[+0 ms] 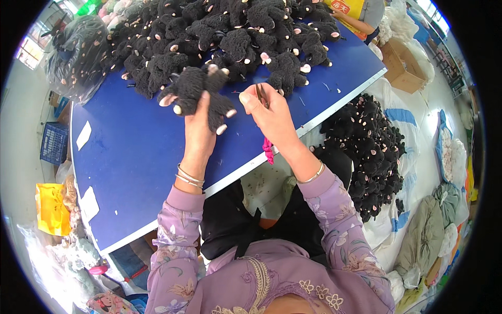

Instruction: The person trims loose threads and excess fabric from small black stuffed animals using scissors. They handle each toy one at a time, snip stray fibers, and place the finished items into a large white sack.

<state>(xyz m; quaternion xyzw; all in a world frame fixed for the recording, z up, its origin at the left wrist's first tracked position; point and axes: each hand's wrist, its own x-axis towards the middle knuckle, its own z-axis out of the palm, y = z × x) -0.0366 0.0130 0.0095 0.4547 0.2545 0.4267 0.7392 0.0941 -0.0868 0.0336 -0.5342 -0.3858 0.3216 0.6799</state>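
Note:
My left hand [197, 125] grips a black plush toy [193, 86] with pale paws and pinkish ears, holding it above the blue table. Close to its right, my right hand [272, 118] is closed around a small pair of dark thread snips [262, 96], whose narrow tips point away from me. A pink cloth strip [268, 150] hangs below that hand. The snips and the toy are apart. Beyond both hands, a big heap of similar black plush toys [235, 44] covers the far part of the table.
Bits of thread lie on the blue table [141, 172]. A second pile of black toys [366, 157] rests on white sheeting at the right. A filled plastic bag [78, 57] stands at the far left, a cardboard box [401, 65] at the far right. Another person's arm [353, 22] reaches the far edge.

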